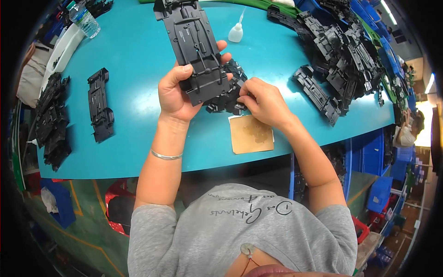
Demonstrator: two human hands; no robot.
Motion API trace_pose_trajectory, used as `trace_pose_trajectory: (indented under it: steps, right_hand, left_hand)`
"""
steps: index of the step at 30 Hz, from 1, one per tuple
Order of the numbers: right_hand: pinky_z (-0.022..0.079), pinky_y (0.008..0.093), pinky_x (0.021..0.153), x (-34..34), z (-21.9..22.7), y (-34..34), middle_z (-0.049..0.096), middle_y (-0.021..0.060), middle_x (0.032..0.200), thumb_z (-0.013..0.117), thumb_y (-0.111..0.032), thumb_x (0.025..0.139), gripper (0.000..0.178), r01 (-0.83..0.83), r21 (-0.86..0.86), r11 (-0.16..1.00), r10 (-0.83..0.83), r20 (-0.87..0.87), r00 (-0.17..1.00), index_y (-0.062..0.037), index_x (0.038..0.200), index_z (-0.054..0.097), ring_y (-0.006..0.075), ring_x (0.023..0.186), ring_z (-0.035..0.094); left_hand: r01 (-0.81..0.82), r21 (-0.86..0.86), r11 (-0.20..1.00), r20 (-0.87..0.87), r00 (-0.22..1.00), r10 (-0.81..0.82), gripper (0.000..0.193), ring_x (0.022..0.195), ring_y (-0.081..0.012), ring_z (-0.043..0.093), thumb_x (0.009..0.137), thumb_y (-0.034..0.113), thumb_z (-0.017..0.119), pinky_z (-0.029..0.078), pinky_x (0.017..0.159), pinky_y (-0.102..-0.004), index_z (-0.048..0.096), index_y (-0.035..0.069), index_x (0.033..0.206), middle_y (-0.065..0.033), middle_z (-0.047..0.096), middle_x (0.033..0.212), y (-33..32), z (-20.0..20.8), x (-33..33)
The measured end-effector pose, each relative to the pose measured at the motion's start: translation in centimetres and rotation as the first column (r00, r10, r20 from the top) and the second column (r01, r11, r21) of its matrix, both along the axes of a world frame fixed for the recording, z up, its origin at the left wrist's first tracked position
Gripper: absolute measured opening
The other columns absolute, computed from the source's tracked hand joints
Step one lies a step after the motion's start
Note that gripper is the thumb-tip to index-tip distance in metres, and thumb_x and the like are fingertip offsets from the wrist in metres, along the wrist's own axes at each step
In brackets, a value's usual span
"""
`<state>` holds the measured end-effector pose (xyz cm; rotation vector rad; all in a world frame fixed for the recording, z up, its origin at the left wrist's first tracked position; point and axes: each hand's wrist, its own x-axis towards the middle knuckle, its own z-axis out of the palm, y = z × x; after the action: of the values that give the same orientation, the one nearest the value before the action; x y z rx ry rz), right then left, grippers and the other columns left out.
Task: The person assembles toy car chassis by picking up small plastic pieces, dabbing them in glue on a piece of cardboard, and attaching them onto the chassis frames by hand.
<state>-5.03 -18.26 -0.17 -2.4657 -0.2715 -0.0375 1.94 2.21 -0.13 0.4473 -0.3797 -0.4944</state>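
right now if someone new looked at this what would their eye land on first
Probably the long black chassis plate, held up in the left hand at top centre, dark against the teal table. Next would be the big heap of similar black parts on the table's right, then the small pile of black pieces at the middle, with the right hand at its right side.

Tabletop (pixel 138 41) brightly lit w/ soft glare; tube lights (pixel 430 83) + blown-out patch (pixel 427 122) to its R. Dim under it. Model-car chassis (pixel 184 39) over it sharp; detail soft past its R end. Fisheye bends its edges.
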Motion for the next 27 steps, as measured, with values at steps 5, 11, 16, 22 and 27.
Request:
trace_pose_trajectory:
  steps: [5,11,16,22,27]
  right_hand:
    - [0.049,0.0362,0.066,-0.3,-0.6,-0.3,0.063,0.0113,0.085,0.066,-0.007,0.082,0.01,-0.062,0.1,0.993,0.052,0.102,0.993,-0.0051,0.091,0.068,0.0274,0.074,0.062]
    - [0.049,0.0258,0.067,-0.3,-0.3,-1.0,0.065,0.0037,0.085,0.066,-0.005,0.086,0.014,0.136,0.309,0.941,-0.09,-0.16,0.983,-0.0027,0.099,0.07,0.0127,0.072,0.06]
    - [0.047,0.0215,0.066,-0.2,0.1,-1.5,0.063,-0.002,0.084,0.064,-0.009,0.091,0.012,0.222,0.393,0.892,-0.11,-0.288,0.951,-0.0022,0.098,0.07,0.0058,0.073,0.056]
    - [0.047,0.0209,0.062,-1.2,0.9,-1.5,0.06,-0.0024,0.078,0.059,-0.013,0.095,0.01,0.306,0.691,0.655,-0.043,-0.371,0.928,-0.0051,0.096,0.065,0.0052,0.068,0.055]
    - [0.047,0.0212,0.06,-2.7,0.8,-2.2,0.06,-0.0008,0.079,0.059,-0.011,0.094,0.009,0.253,0.692,0.676,-0.044,-0.305,0.951,-0.0034,0.095,0.064,0.0051,0.069,0.056]
  left_hand:
    - [-0.015,0.028,0.999,0.011,1.0,0.015,0.073,0.129,-0.0426,0.043,0.083,0.019,0.056,0.046,0.099,-0.0583,0.027,-0.003,0.146,-0.0291,0.037,0.144,0.1,-0.1,0.0]
    - [0.017,-0.07,0.997,-0.034,0.999,-0.02,0.061,0.121,-0.0383,0.053,0.083,0.013,0.054,0.052,0.095,-0.0536,0.036,-0.003,0.14,-0.0265,0.047,0.136,-0.2,-0.2,0.0]
    - [0.019,-0.071,0.997,-0.024,1.0,-0.02,0.061,0.121,-0.0383,0.053,0.083,0.014,0.054,0.051,0.095,-0.0539,0.036,-0.003,0.14,-0.0264,0.048,0.136,0.0,-0.1,-0.1]
    - [0.009,-0.071,0.997,-0.017,1.0,-0.01,0.062,0.121,-0.0385,0.053,0.083,0.014,0.055,0.051,0.095,-0.0539,0.036,-0.003,0.14,-0.0267,0.048,0.136,0.1,-0.1,-0.2]
    - [0.016,-0.036,0.999,0.008,1.0,-0.015,0.067,0.125,-0.0412,0.047,0.084,0.017,0.055,0.048,0.098,-0.056,0.031,-0.003,0.143,-0.0287,0.042,0.14,-0.1,-0.3,0.0]
